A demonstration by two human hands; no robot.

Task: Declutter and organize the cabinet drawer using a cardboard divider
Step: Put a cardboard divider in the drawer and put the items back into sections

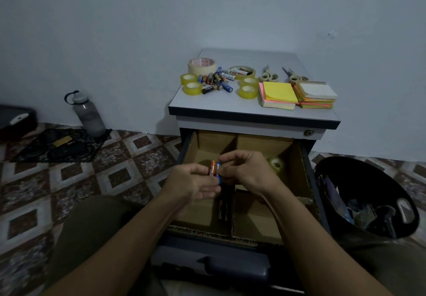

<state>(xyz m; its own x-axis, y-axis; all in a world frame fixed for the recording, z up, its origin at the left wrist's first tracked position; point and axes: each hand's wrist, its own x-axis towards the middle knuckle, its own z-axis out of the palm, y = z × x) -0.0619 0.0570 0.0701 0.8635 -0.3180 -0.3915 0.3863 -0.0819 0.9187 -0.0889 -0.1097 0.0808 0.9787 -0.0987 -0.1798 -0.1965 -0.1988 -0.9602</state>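
A pale blue-grey wall (pixel 138 30) backs the scene, and the floor (pixel 69 169) is tiled in brown and white diamonds. A small cabinet (pixel 230 107) with a grey top stands against the wall. Its drawer (pixel 310 157) is pulled out toward the person. A divider (pixel 260 145) of brown cardboard lines the drawer and splits it into four compartments.

A black bin (pixel 341 226) of scraps sits right of the drawer. A grey bottle (pixel 88 116) stands on the floor to the left.

On the cabinet top lie two stacks of sticky notes (pixel 280 91), yellow and white uppermost. There are also a masking tape (pixel 202 65), clear tape rolls (pixel 193 88), two scissors (pixel 268 75) and a pile of batteries (pixel 216 80). The masking tape's core carries red print, too blurred to read.

One tape roll (pixel 277 164) lies in the far right compartment. Dark batteries (pixel 223 210) lie in the near left one, their long axes running front to back.

Both hands meet above the divider's centre. The left hand (pixel 193 182), palm up, grips an orange battery (pixel 212 167) with its thumb. The right hand (pixel 246 171) has curled fingers that pinch a blue battery (pixel 218 173). The two batteries touch side by side. They stand nearly upright, tops tipped slightly toward the cabinet. The orange one bears white lettering that I cannot make out.
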